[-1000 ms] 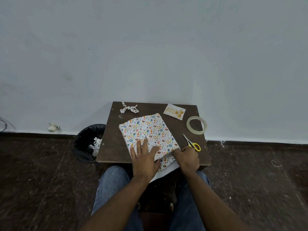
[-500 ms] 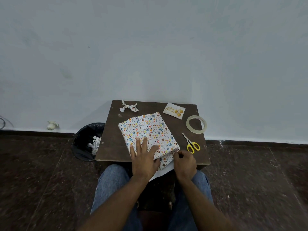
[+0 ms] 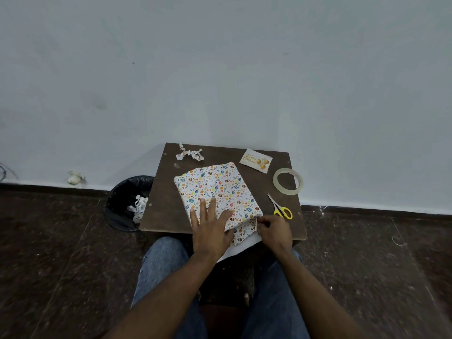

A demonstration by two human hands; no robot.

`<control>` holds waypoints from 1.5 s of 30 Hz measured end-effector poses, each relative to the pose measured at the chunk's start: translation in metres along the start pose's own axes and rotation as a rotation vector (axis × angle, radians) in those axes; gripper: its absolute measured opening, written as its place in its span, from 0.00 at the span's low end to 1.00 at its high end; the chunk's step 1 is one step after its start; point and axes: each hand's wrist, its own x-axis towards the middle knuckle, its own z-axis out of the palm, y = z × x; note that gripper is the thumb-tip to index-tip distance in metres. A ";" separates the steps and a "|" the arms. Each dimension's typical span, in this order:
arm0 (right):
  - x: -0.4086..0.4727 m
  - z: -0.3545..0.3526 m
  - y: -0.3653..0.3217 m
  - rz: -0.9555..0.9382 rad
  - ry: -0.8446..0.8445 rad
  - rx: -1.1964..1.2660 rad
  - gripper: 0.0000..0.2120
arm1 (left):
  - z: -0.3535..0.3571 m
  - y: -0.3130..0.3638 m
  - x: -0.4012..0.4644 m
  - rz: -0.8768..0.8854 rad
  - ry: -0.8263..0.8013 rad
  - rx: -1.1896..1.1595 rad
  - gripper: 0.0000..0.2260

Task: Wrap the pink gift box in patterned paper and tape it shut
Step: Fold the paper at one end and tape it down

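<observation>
The box is fully covered by patterned paper (image 3: 215,185) and lies in the middle of the small brown table (image 3: 161,206); no pink shows. My left hand (image 3: 210,226) presses flat on the near part of the wrapped top, fingers spread. My right hand (image 3: 275,230) pinches the paper flap at the near right corner of the box. Loose paper with its white underside (image 3: 241,245) hangs over the table's near edge. A tape roll (image 3: 288,181) and yellow-handled scissors (image 3: 280,207) lie to the right.
A birthday card (image 3: 255,160) sits at the back right and a crumpled paper strip (image 3: 189,154) at the back left. A black bin (image 3: 128,204) with paper scraps stands on the floor left of the table. The wall is close behind.
My right hand slid back toward me from beside the scissors, then moved in again to the box's near right corner. My left hand stays pressed on the paper.
</observation>
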 end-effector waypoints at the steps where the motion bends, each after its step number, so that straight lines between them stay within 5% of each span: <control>1: 0.003 -0.004 0.001 -0.018 -0.014 -0.015 0.10 | 0.000 0.000 0.000 0.001 -0.003 0.004 0.25; 11: 0.006 -0.009 0.001 -0.201 0.123 -0.298 0.06 | 0.003 -0.002 0.001 0.016 0.032 -0.049 0.23; 18: 0.020 -0.007 0.009 -0.651 0.101 -0.365 0.08 | 0.004 -0.005 0.001 0.039 0.028 -0.070 0.24; 22: 0.024 -0.003 0.014 -0.666 0.121 -0.360 0.07 | -0.001 -0.022 -0.003 0.091 0.017 -0.217 0.30; 27: 0.021 0.001 0.014 -0.671 0.155 -0.296 0.07 | -0.011 -0.050 -0.025 -0.029 0.191 -0.291 0.31; 34: 0.021 0.000 0.013 -0.666 0.139 -0.289 0.05 | -0.020 -0.048 -0.044 -0.184 -0.086 -0.225 0.32; 39: 0.019 0.000 0.011 -0.646 0.127 -0.305 0.04 | -0.016 -0.047 -0.047 -0.310 -0.046 -0.480 0.32; 45: 0.007 0.005 0.013 -0.634 0.156 -0.300 0.04 | -0.021 -0.047 -0.049 -0.323 -0.046 -0.363 0.35</control>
